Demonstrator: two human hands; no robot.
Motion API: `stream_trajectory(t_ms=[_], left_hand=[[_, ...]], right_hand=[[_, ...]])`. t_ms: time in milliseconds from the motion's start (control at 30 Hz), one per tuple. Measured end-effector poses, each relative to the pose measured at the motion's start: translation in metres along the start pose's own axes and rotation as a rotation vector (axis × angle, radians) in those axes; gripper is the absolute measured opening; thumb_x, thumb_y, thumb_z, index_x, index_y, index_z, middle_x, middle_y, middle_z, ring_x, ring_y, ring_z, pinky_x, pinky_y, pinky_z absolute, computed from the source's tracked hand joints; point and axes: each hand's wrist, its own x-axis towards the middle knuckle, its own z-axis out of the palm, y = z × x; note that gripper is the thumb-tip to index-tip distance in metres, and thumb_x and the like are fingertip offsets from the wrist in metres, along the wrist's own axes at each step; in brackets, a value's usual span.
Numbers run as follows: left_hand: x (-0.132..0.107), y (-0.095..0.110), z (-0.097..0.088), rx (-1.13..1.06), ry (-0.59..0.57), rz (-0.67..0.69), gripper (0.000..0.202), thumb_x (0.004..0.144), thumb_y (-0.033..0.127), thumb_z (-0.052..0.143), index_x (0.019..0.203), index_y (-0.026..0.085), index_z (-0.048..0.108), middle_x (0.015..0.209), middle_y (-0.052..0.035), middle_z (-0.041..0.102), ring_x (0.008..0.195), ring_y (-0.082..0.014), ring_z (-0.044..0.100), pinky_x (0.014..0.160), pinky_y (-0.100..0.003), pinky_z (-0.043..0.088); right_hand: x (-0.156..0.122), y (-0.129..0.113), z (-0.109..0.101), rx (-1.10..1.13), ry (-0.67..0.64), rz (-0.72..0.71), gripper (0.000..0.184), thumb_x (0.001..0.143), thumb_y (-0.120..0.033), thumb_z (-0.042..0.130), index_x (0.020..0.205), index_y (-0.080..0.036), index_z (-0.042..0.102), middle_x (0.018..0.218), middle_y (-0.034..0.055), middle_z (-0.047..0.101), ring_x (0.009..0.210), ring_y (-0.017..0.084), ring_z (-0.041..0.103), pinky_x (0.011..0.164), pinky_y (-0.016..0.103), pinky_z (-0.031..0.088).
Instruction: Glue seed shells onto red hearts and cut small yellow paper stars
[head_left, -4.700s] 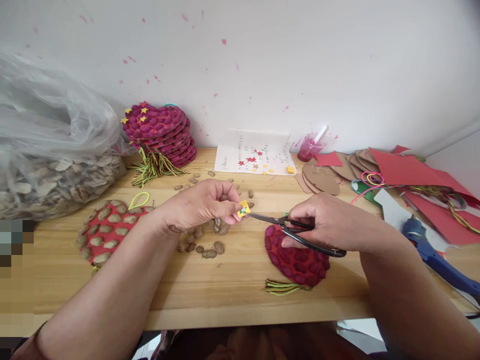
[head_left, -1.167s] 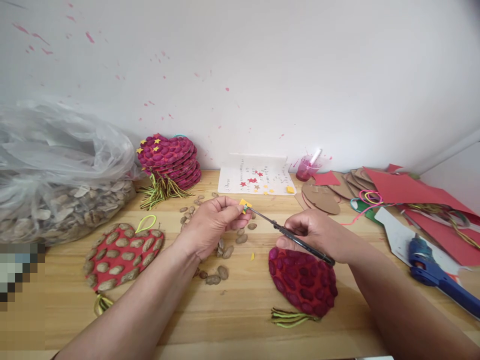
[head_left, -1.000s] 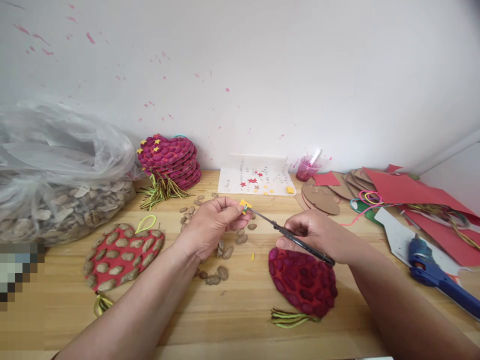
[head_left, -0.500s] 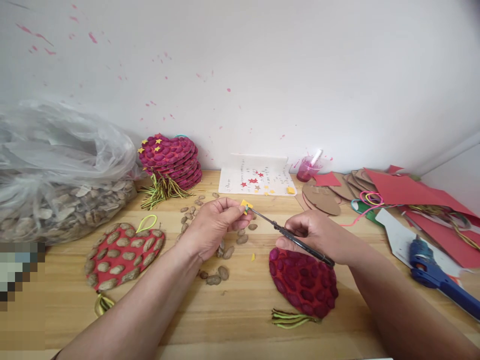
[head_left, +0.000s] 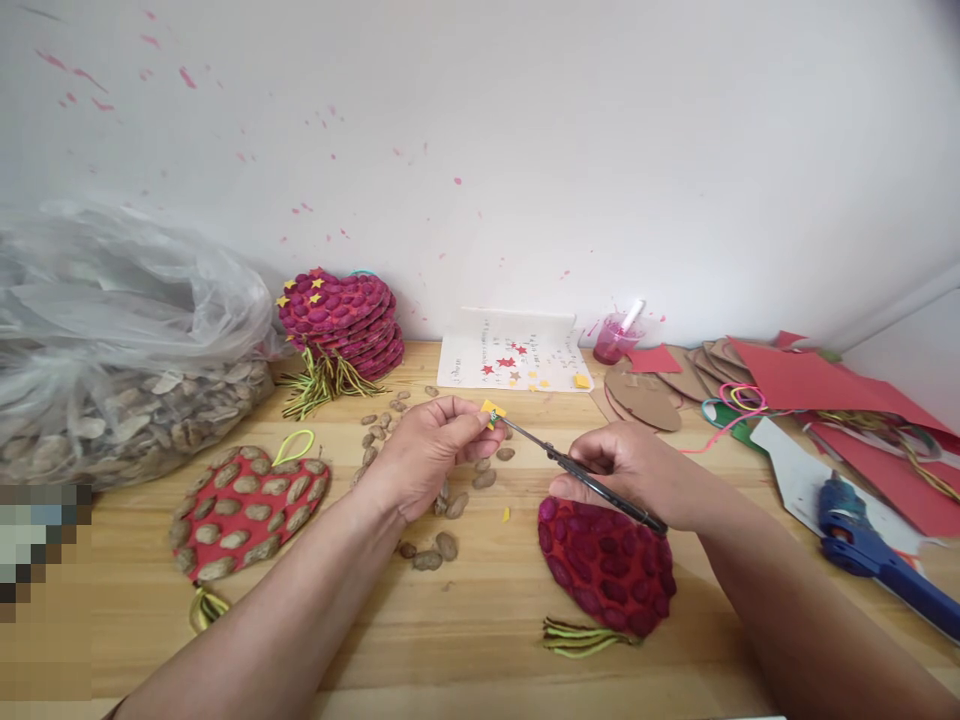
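Between the thumb and fingers of my left hand (head_left: 431,445) is a small piece of yellow paper (head_left: 491,411) with a dark star-like mark on it. My right hand (head_left: 634,475) is closed on a pair of black scissors (head_left: 592,480), whose blades reach to the paper's edge. Just below the right hand lies a magenta-painted heart (head_left: 607,565) covered in peanut shells, with a yarn tassel (head_left: 589,637). A tiny yellow scrap (head_left: 506,514) rests on the table between my arms. Left of my left forearm lies a red heart (head_left: 247,510) with unpainted peanuts and a yellow loop.
Loose peanuts (head_left: 427,560) are scattered mid-table. A plastic bag of peanuts (head_left: 135,400) stands at left, near stacked magenta hearts (head_left: 345,320). Behind are paper with cut stars (head_left: 469,350) and a paint cup (head_left: 616,340). Cardboard (head_left: 645,397), red sheets (head_left: 825,375) and a blue glue gun (head_left: 862,545) lie right.
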Motion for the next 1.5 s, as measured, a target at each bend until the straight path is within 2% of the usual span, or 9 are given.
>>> stream_trajectory(t_ms=[267, 767, 967, 1100, 1167, 1267, 1367, 1500], left_hand=[[0.002, -0.003, -0.002, -0.015, -0.02, 0.02, 0.017, 0.076, 0.017, 0.077, 0.07, 0.012, 0.062, 0.08, -0.0093, 0.074, 0.069, -0.0114, 0.069, 0.067, -0.019, 0.057], [0.0, 0.003, 0.001, -0.006, -0.015, 0.033, 0.022, 0.07, 0.019, 0.081, 0.068, 0.012, 0.061, 0.074, -0.0084, 0.074, 0.065, -0.0114, 0.069, 0.064, -0.018, 0.056], [0.002, 0.001, -0.003, 0.07, -0.001, 0.028, 0.019, 0.073, 0.021, 0.081, 0.074, 0.012, 0.064, 0.078, -0.009, 0.075, 0.07, -0.0119, 0.07, 0.067, -0.019, 0.057], [0.002, 0.005, -0.004, 0.081, 0.013, 0.026, 0.023, 0.07, 0.024, 0.083, 0.072, 0.012, 0.063, 0.08, -0.0086, 0.075, 0.069, -0.0112, 0.069, 0.066, -0.019, 0.056], [0.001, 0.005, -0.005, 0.115, -0.028, -0.002, 0.026, 0.068, 0.028, 0.084, 0.074, 0.013, 0.064, 0.078, -0.008, 0.075, 0.067, -0.011, 0.068, 0.064, -0.019, 0.055], [-0.001, 0.003, -0.007, 0.229, -0.157, -0.062, 0.03, 0.068, 0.034, 0.085, 0.076, 0.013, 0.066, 0.075, -0.0069, 0.074, 0.064, -0.0105, 0.067, 0.062, -0.019, 0.054], [-0.006, 0.002, -0.004, 0.364, -0.267, -0.098, 0.027, 0.071, 0.034, 0.083, 0.075, 0.013, 0.067, 0.073, -0.0056, 0.073, 0.065, -0.0105, 0.067, 0.063, -0.019, 0.054], [-0.013, 0.003, 0.002, 0.461, -0.347, -0.121, 0.023, 0.072, 0.032, 0.081, 0.074, 0.014, 0.067, 0.074, -0.0044, 0.073, 0.067, -0.011, 0.066, 0.064, -0.021, 0.053]], right_hand=[[-0.002, -0.004, 0.0, -0.012, 0.022, 0.008, 0.038, 0.079, -0.049, 0.069, 0.065, -0.017, 0.054, 0.059, -0.0062, 0.037, 0.054, 0.009, 0.033, 0.049, 0.023, 0.024], [-0.001, -0.004, 0.001, -0.012, 0.051, -0.003, 0.037, 0.078, -0.047, 0.07, 0.063, -0.017, 0.051, 0.058, -0.0067, 0.038, 0.054, 0.009, 0.033, 0.048, 0.023, 0.023], [-0.003, -0.001, -0.007, -0.142, 0.044, -0.022, 0.034, 0.075, -0.044, 0.071, 0.065, -0.018, 0.052, 0.058, -0.0064, 0.041, 0.054, 0.009, 0.034, 0.048, 0.023, 0.023], [-0.005, 0.001, -0.015, -0.122, 0.018, -0.023, 0.037, 0.072, -0.043, 0.074, 0.062, -0.019, 0.049, 0.056, -0.0069, 0.039, 0.052, 0.008, 0.033, 0.046, 0.023, 0.022], [-0.004, 0.003, -0.016, -0.037, 0.088, -0.016, 0.038, 0.071, -0.044, 0.076, 0.061, -0.018, 0.049, 0.055, -0.0072, 0.038, 0.051, 0.008, 0.033, 0.046, 0.022, 0.024], [-0.001, 0.004, -0.013, 0.19, 0.184, -0.025, 0.037, 0.071, -0.046, 0.076, 0.065, -0.017, 0.054, 0.055, -0.0069, 0.043, 0.048, 0.007, 0.037, 0.045, 0.022, 0.028], [0.003, -0.001, -0.003, 0.387, 0.173, -0.006, 0.031, 0.071, -0.044, 0.078, 0.077, -0.017, 0.061, 0.052, -0.0064, 0.051, 0.041, 0.008, 0.044, 0.04, 0.021, 0.03], [0.005, -0.009, 0.009, 0.492, 0.127, -0.016, 0.031, 0.071, -0.038, 0.079, 0.086, -0.014, 0.068, 0.05, -0.0056, 0.054, 0.04, 0.008, 0.048, 0.038, 0.02, 0.032]])
